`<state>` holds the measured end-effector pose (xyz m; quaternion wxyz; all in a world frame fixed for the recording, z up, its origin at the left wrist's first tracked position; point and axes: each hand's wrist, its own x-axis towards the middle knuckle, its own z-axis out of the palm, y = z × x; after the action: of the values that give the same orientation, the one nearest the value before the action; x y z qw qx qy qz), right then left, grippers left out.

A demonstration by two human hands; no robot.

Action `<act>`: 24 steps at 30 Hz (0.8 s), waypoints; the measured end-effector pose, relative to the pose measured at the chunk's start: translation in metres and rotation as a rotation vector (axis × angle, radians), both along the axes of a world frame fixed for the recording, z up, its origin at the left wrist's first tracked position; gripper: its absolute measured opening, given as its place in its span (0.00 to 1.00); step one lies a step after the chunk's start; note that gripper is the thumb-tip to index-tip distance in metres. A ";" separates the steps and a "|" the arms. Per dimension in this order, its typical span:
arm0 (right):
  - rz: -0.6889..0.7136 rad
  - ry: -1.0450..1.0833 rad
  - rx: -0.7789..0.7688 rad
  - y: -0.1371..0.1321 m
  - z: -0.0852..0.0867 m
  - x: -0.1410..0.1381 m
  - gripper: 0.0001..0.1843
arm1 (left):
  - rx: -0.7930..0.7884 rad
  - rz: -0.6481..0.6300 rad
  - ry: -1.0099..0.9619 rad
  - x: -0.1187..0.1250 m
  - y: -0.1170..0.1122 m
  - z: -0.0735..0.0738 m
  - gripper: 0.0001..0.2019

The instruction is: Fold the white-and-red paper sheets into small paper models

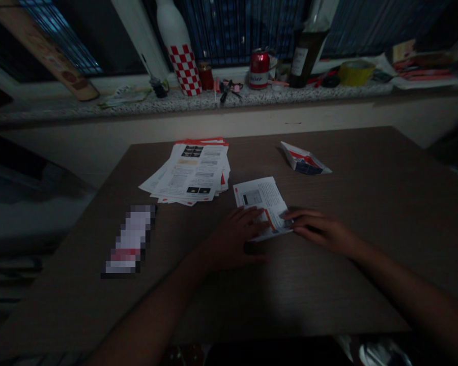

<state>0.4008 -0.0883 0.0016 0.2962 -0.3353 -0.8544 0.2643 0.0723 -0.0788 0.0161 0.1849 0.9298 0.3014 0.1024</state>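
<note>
A folded sheet of printed paper (275, 198) lies on the table in front of me, with text, a grey picture and an orange mark on it. Spread across its near left part are the fingers of my left hand (232, 239), palm down, with the thumb apart below the paper's near edge. My right hand (324, 231) has its fingertips and thumb together at the sheet's lower right edge. Beyond the right hand stands a folded paper shape (305, 158) in white, red and dark blue, pointed at its ends.
A loose stack of printed sheets (191, 173) lies on the table (366, 203) at the back left. Nearer me is a phone (132, 239) with a blurred screen. The windowsill (137, 104) holds a checkered bottle (183, 66), a red can (259, 68), a dark bottle (304, 58) and yellow tape (354, 72).
</note>
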 end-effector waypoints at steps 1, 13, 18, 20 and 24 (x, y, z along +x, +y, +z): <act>-0.016 0.004 -0.013 0.000 0.001 0.000 0.10 | -0.004 -0.004 -0.003 0.000 0.001 -0.001 0.41; 0.020 -0.002 -0.066 0.003 0.002 0.010 0.30 | -0.110 0.031 -0.194 -0.006 0.010 -0.006 0.25; -0.081 -0.078 -0.057 0.007 -0.002 0.006 0.22 | -0.203 0.212 -0.248 0.000 0.009 0.002 0.15; -0.130 -0.074 -0.053 0.007 0.001 0.002 0.16 | -0.216 0.315 -0.245 0.002 0.010 0.003 0.12; -0.193 -0.055 -0.079 0.007 0.009 -0.006 0.13 | -0.233 0.424 -0.279 0.002 0.011 0.003 0.13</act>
<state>0.3947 -0.0818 0.0104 0.2830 -0.4346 -0.8149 0.2589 0.0741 -0.0678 0.0189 0.3045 0.7953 0.4707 0.2305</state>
